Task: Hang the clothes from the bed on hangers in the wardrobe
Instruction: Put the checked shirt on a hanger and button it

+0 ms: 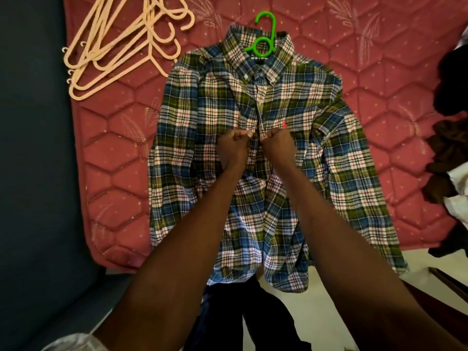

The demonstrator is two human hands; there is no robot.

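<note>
A green, blue and white plaid shirt (210, 115) lies face up on the pink quilted mattress (121, 153). A green hanger (264, 34) sits inside it, its hook sticking out past the collar. My left hand (234, 143) pinches the left edge of the button placket at mid-chest. My right hand (277, 141) pinches the right edge just beside it. The knuckles of both hands nearly touch. The shirt's hem hangs over the bed's near edge.
Several cream plastic hangers (119, 49) lie heaped at the mattress's far left corner. A pile of dark brown, black and white clothes (450, 153) sits at the right edge. A dark blue wall (33, 148) runs along the left.
</note>
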